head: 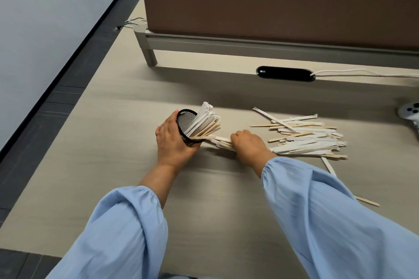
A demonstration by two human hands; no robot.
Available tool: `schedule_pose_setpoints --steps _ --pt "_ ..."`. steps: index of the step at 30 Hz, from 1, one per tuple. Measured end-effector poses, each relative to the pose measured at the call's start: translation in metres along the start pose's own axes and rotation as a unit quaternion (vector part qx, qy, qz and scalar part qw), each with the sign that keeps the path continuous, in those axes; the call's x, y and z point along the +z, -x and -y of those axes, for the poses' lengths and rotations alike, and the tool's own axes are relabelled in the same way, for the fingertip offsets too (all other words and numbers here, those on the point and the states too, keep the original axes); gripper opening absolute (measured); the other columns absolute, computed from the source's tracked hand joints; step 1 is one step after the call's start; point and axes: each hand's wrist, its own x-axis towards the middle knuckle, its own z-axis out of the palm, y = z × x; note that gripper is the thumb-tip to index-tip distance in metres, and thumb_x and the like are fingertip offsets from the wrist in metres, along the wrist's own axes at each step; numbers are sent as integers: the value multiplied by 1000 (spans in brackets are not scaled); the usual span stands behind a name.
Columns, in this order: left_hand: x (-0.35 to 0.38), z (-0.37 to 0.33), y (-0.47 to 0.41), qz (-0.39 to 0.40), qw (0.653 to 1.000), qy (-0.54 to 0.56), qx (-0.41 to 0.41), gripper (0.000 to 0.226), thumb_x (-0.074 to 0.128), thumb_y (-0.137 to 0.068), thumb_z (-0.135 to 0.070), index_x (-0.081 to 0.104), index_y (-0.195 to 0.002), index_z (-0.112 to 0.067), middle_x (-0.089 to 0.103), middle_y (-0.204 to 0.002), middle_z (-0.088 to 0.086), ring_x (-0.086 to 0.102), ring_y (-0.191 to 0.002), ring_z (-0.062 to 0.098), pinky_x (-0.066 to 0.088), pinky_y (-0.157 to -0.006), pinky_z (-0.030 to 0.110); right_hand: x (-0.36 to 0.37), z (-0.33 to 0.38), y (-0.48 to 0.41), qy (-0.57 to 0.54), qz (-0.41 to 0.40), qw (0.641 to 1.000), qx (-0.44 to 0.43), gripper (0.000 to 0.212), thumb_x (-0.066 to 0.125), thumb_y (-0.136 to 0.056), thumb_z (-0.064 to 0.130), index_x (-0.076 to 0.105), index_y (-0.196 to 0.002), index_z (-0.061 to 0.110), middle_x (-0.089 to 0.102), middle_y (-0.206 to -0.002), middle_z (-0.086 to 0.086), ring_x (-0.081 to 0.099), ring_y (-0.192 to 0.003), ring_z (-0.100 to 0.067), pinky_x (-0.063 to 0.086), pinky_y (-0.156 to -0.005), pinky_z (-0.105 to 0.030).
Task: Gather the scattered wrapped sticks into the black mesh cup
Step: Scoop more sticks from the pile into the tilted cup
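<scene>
The black mesh cup point(187, 121) is tilted with its mouth facing right, and my left hand point(173, 140) grips it from behind and below. A bundle of wrapped sticks point(205, 120) pokes out of its mouth. My right hand point(248, 144) is closed around a handful of wrapped sticks point(221, 141) whose ends reach the cup's lower rim. A scattered pile of wrapped and bare wooden sticks point(308, 137) lies on the table to the right of that hand.
A brown partition point(272, 0) on a metal frame stands across the back of the pale wooden table point(113, 142). A black cable port point(285, 73) with a white cable sits behind the pile. A white controller point(410, 111) lies at the right edge. Two stray sticks point(328, 166) lie near my right sleeve.
</scene>
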Motion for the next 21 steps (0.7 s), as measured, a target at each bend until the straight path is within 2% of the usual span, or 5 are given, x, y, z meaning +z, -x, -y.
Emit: schedule_pose_setpoints --steps 8,12,16,19,21 --pt "-4 3 -6 -1 1000 2 -13 97 56 -54 -57 37 -129 0 52 -124 21 47 -114 39 30 -101 56 0 14 -9 -14 34 998 41 35 54 -85 6 53 -120 5 58 -124 -15 56 -114 -35 46 -94 -38" --pt "-4 4 -6 -1 1000 -1 -16 98 56 -53 -58 36 -129 0 52 -125 21 47 -114 39 30 -101 58 -1 13 -8 -5 53 998 23 34 51 -87 7 57 -120 6 58 -123 -16 58 -113 -35 47 -93 -37" --pt "-1 3 -4 3 1000 -1 -15 100 55 -52 -59 37 -130 1 51 -125 22 47 -114 40 31 -101 58 -1 12 -4 -16 42 999 24 33 48 -88 10 53 -121 7 56 -123 -17 55 -113 -35 46 -92 -38" --pt "-1 3 -3 -1 1000 3 -17 100 56 -52 -59 36 -130 0 51 -126 21 47 -115 39 30 -101 57 1 7 -1 -68 12 997 45 30 44 -88 12 46 -117 7 60 -120 -19 55 -109 -38 44 -84 -39" --pt "1 4 -3 -10 1000 7 -21 98 56 -52 -58 37 -129 1 52 -125 22 48 -114 40 31 -100 55 0 2 -2 -154 -9 985 83 27 43 -89 13 44 -114 5 62 -115 -23 56 -104 -40 44 -80 -39"
